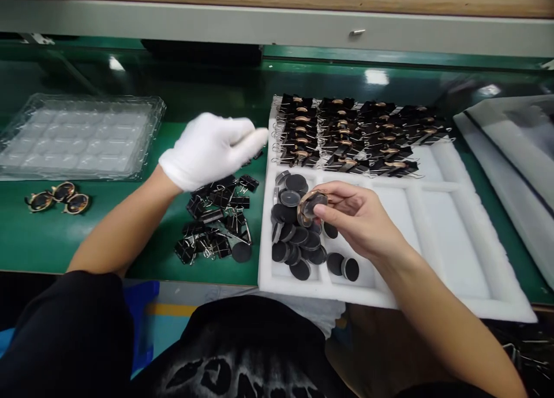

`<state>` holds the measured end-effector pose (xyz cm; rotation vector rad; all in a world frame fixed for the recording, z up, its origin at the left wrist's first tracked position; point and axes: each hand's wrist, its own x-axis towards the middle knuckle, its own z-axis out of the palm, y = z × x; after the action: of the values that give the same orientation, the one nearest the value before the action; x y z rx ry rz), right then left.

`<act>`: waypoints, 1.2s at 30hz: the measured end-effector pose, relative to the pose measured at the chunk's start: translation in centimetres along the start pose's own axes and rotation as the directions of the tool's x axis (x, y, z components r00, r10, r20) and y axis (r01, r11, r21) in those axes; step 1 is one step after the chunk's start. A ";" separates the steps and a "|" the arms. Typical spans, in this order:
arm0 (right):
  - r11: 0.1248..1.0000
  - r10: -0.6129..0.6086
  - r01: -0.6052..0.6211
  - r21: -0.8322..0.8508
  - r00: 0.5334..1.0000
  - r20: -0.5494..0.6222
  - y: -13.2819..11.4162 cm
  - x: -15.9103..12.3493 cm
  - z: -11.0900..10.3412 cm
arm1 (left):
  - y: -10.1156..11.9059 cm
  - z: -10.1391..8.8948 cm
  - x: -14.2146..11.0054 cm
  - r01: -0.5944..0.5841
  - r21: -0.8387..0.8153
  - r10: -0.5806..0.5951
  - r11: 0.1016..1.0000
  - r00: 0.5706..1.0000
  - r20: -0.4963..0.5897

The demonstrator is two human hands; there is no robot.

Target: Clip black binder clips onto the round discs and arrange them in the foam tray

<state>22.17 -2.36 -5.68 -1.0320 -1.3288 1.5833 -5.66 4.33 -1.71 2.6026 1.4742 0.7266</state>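
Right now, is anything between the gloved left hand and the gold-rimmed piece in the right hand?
Nothing visible stands between the left hand and the gold-rimmed piece in the right hand. Dark discs and binder clips lie near that line in the white tray, seemingly lower than both hands.

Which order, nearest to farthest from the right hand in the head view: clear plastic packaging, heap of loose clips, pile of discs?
1. Pile of discs, in the white tray.
2. Heap of loose clips, left of that tray.
3. Clear plastic packaging, far left.
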 end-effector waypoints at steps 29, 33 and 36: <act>0.945 -0.181 0.222 -0.241 0.967 0.180 0.4 -0.7 0.4 | 4.7 0.8 -1.2 -0.009 -0.117 0.038 0.993 0.968 0.248; 0.896 -0.183 0.269 -0.352 0.949 0.258 0.3 -0.9 0.3 | 5.1 0.5 -1.2 -0.058 -0.055 0.077 0.997 0.880 0.468; 0.900 -0.143 0.250 -0.356 0.943 0.301 0.1 -1.0 0.1 | 5.2 0.6 -1.3 -0.051 -0.063 0.075 0.997 0.857 0.510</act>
<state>22.35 -3.32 -5.68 -0.8927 -1.9325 1.3657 -1.87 0.54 -1.29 2.5336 1.1921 0.0430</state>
